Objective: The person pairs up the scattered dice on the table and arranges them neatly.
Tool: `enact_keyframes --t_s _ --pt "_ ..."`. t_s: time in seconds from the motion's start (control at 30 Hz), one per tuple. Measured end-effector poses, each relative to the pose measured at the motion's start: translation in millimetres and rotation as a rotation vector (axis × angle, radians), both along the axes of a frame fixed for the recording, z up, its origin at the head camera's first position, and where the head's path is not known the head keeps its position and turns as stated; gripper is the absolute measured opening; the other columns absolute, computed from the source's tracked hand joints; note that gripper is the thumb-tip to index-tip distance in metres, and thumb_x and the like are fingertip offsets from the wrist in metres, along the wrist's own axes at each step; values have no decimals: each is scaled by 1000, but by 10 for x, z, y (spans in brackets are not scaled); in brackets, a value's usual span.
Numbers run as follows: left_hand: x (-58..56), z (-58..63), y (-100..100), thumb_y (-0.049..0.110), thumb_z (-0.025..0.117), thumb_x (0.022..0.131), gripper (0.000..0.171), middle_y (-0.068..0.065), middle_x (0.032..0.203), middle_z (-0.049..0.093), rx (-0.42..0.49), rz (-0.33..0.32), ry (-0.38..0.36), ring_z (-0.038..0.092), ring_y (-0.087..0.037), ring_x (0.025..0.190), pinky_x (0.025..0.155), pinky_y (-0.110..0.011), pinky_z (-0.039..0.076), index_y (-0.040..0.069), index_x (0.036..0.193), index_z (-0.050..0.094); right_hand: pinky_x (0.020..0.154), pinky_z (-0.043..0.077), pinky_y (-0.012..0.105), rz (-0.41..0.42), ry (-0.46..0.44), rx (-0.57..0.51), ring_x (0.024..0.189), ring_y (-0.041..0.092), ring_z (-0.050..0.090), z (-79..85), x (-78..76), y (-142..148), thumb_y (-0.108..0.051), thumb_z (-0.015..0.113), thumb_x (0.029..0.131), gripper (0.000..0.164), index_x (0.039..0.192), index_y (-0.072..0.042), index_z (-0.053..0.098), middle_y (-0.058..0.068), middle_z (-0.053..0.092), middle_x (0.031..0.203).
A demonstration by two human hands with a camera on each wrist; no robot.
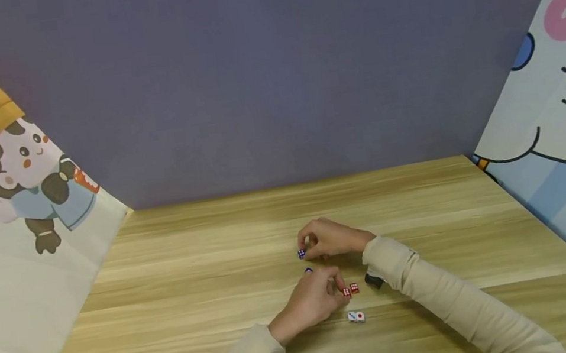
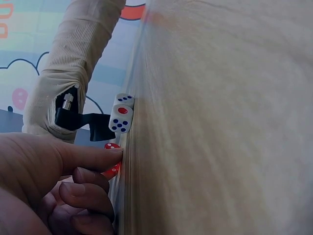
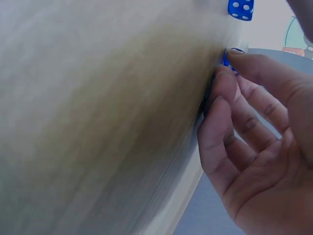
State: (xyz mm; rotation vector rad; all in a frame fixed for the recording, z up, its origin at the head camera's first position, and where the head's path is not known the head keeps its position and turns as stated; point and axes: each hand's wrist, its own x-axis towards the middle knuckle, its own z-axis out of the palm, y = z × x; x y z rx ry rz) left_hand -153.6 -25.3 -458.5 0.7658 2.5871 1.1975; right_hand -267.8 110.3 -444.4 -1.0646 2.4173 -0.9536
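Observation:
My left hand pinches a red die at the tabletop. Just right of it sits a second red die. Farther back, my right hand grips a blue die between thumb and fingertips; in the right wrist view the thumb partly covers this blue die. Another blue die rests on the table; in the head view its top peeks out behind my left hand. Two white dice stand side by side, nearer the front than the red ones.
The dice lie on a wood-grain table. A dark grey panel rises at its back edge. Cartoon-printed sheets flank it at the left and right. Both wrists carry small black devices below the sleeves.

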Motion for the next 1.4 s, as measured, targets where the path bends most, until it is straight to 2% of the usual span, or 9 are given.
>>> enact_keyframes --t_s 0.43,0.6,0.63,0.7,0.83,0.87,0.93,1.2,1.4 --pt "39 -55 -30 5 81 78 19 9 55 53 10 11 -5 45 -1 44 40 -19 35 12 80 63 51 46 25 -75 39 -1 51 17 58 96 139 189 -15 72 92 5 96 -14 70 9 66 62" --pt "52 -55 -45 5 80 78 18 8 55 53 12 15 -23 44 -2 44 40 -19 34 12 81 64 64 54 43 -95 46 -11 54 25 63 153 247 350 -15 71 93 5 98 -16 70 8 67 63" --pt "55 -55 -48 5 80 78 18 8 55 53 12 15 -24 44 -2 44 40 -19 34 12 81 64 76 54 48 -98 49 -13 55 26 63 155 270 383 -15 71 93 5 98 -16 70 7 67 63" --pt "57 -57 -51 5 81 78 18 9 55 53 9 15 -19 44 -2 45 40 -19 34 12 81 64 75 53 51 -100 45 -16 53 25 63 149 315 446 -15 71 93 6 99 -16 70 6 67 63" --pt "50 -59 -47 4 81 78 18 9 55 53 5 12 -8 44 -1 45 40 -18 35 11 82 65 62 54 34 -107 33 -10 51 18 60 125 416 559 -14 71 93 7 98 -17 71 3 67 63" --pt "47 -56 -44 4 80 78 18 9 55 53 6 11 -8 44 -1 45 40 -18 35 11 82 65 52 49 30 -108 27 -11 51 16 59 118 444 585 -13 72 92 7 98 -16 72 2 67 63" --pt "46 -48 -35 4 80 78 17 9 55 53 8 8 -5 44 -1 45 40 -18 35 11 82 65 51 46 25 -116 36 6 51 12 58 110 505 640 -12 72 91 7 96 -16 72 0 67 64" --pt "39 -8 13 4 80 79 17 7 54 53 10 0 5 43 -1 43 39 -17 33 10 82 65 60 49 27 -207 129 151 61 5 56 115 693 775 -10 76 87 8 92 -16 72 -11 63 71" --pt "37 20 34 6 81 80 17 7 54 52 7 4 4 42 -1 43 38 -16 30 11 82 65 61 49 28 -209 176 146 65 3 57 134 700 772 -8 78 84 10 90 -15 73 -9 67 77"
